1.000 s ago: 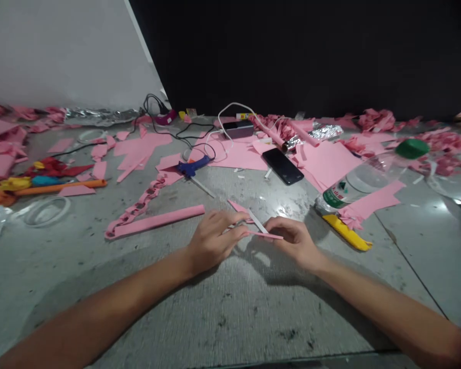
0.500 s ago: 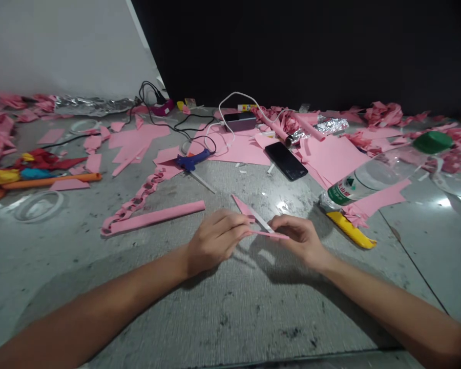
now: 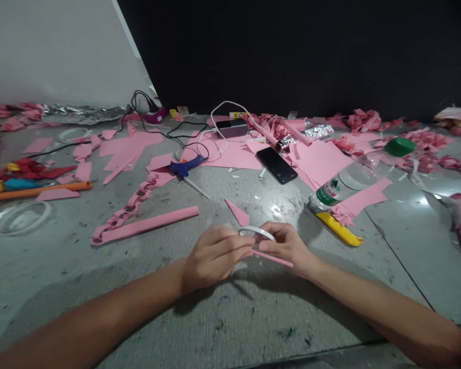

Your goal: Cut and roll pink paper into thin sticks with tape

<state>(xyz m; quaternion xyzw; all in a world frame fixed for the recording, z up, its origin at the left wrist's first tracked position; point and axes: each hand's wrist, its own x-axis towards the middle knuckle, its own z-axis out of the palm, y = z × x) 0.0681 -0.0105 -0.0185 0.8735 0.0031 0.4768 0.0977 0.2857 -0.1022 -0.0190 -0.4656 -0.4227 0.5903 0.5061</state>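
Observation:
Low over the grey floor, my left hand [image 3: 211, 256] and my right hand [image 3: 286, 246] meet and pinch a thin pink paper strip [image 3: 274, 259] between them. A white strip of tape backing [image 3: 255, 230] curls in an arc above the fingertips, joined to the pink strip. Just beyond the hands lies a small pink paper triangle [image 3: 237, 211]. A long pink paper roll [image 3: 149, 224] and a pink paper chain [image 3: 132, 202] lie to the left of my left hand.
A clear water bottle with green cap [image 3: 359, 174] lies right of centre beside a yellow utility knife [image 3: 340, 229]. Farther back are a black phone [image 3: 276, 165], a blue glue gun [image 3: 186, 166], cables, a power bank [image 3: 231, 127], pink paper sheets and scraps. Tape rolls [image 3: 21, 216] and coloured balloons sit left.
The white backing strip, straight before, now bends into an arc above my fingers. Both hands have drawn slightly nearer to me, and the camera has shifted a little.

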